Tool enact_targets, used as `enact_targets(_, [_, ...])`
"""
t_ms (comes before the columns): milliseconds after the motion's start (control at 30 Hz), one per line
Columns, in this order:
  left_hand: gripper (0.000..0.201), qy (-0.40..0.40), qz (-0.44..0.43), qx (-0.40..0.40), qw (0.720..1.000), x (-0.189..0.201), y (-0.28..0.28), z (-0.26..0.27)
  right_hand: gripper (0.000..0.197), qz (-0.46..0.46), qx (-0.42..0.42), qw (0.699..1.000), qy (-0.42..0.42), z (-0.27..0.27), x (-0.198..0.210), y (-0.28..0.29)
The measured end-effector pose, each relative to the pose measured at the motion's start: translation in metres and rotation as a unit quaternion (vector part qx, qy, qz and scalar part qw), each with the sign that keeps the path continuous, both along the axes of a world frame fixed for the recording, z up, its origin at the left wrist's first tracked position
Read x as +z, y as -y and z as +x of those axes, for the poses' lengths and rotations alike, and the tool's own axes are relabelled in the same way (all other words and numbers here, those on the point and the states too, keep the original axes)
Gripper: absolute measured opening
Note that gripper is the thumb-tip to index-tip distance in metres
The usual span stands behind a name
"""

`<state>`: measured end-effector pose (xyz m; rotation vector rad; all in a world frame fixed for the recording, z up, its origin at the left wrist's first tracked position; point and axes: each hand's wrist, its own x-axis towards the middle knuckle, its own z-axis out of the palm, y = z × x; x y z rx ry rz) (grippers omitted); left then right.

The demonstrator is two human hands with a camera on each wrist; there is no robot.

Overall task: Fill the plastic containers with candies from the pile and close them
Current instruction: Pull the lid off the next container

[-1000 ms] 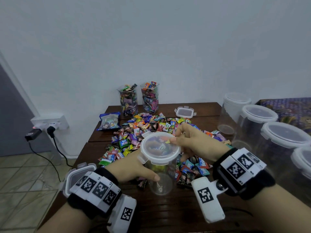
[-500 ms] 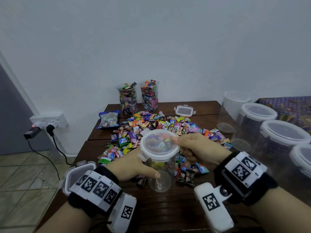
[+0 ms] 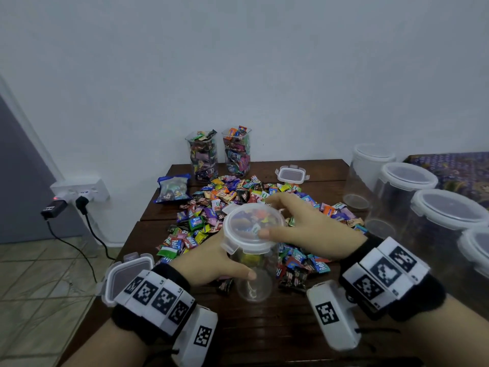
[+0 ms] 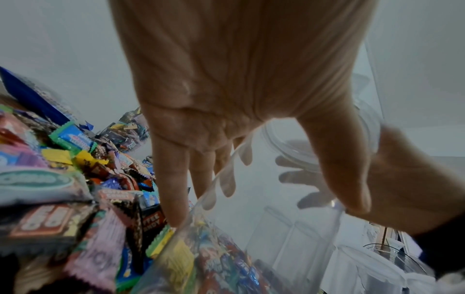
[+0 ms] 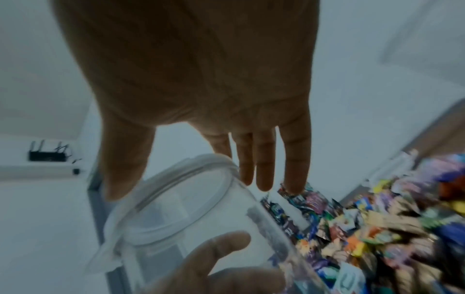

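My left hand [image 3: 211, 263] grips a clear plastic container [image 3: 254, 276] partly filled with candies, standing at the near edge of the candy pile [image 3: 225, 205]. Its round translucent lid [image 3: 246, 229] sits on top. My right hand [image 3: 304, 226] lies across the lid with fingers straight: the thumb rests on the lid's near side and the fingertips reach past its far rim. The left wrist view shows my left hand [image 4: 239, 99] wrapped around the container [image 4: 251, 238], with candies inside at the bottom. In the right wrist view my right hand [image 5: 214, 89] hovers over the lid [image 5: 176, 199].
Two filled, lidless containers [image 3: 202, 154] [image 3: 236, 152] stand at the back by the wall, beside a blue candy bag [image 3: 173, 188]. A loose lid [image 3: 292, 174] lies behind the pile and another lid [image 3: 127, 274] at the table's left edge. Several empty lidded tubs [image 3: 407, 181] line the right.
My right hand went from pinching the lid's right edge to lying across the lid with the thumb on top. The left hand kept its hold on the container.
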<state>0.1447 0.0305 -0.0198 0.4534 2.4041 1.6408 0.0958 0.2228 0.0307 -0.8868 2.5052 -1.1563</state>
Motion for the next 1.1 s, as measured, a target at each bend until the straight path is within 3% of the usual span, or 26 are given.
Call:
enact_targets(100, [0.077, 0.008, 0.023, 0.002, 1.000, -0.004, 0.000, -0.002, 0.093, 0.072, 0.055, 0.994, -0.068, 0.005, 0.004, 0.006])
enact_targets(200, [0.079, 0.021, 0.034, 0.008, 0.999, -0.007, 0.002, -0.003, 0.105, 0.095, 0.050, 0.987, -0.119, 0.004, 0.001, 0.009])
enact_targets(300, [0.080, 0.024, 0.016, 0.014, 0.999, -0.009, 0.004, -0.004, 0.094, 0.066, 0.025, 0.990, -0.122, 0.005, 0.001, 0.012])
enact_targets(400, [0.085, 0.026, -0.020, 0.026, 0.999, -0.010, 0.006, -0.006, 0.073, -0.032, 0.012, 0.998, -0.052, 0.002, 0.005, 0.011])
enact_targets(500, [0.092, 0.063, -0.022, 0.023, 0.998, -0.012, 0.009, -0.009, 0.072, -0.073, -0.005, 0.997, -0.002, -0.011, 0.013, 0.009])
enact_targets(700, [0.087, 0.099, -0.027, 0.015, 0.995, -0.011, 0.012, -0.012, 0.086, 0.006, -0.096, 0.995, 0.015, -0.083, -0.002, 0.003])
enact_targets(800, [0.086, 0.101, -0.026, 0.008, 0.994, -0.012, 0.014, -0.014, 0.079, 0.041, -0.149, 0.988, 0.009, -0.119, -0.013, 0.001])
enact_targets(1100, [0.086, 0.121, -0.021, 0.020, 0.992, -0.013, 0.015, -0.020, 0.084, 0.184, -0.254, 0.950, -0.009, -0.213, -0.045, 0.006])
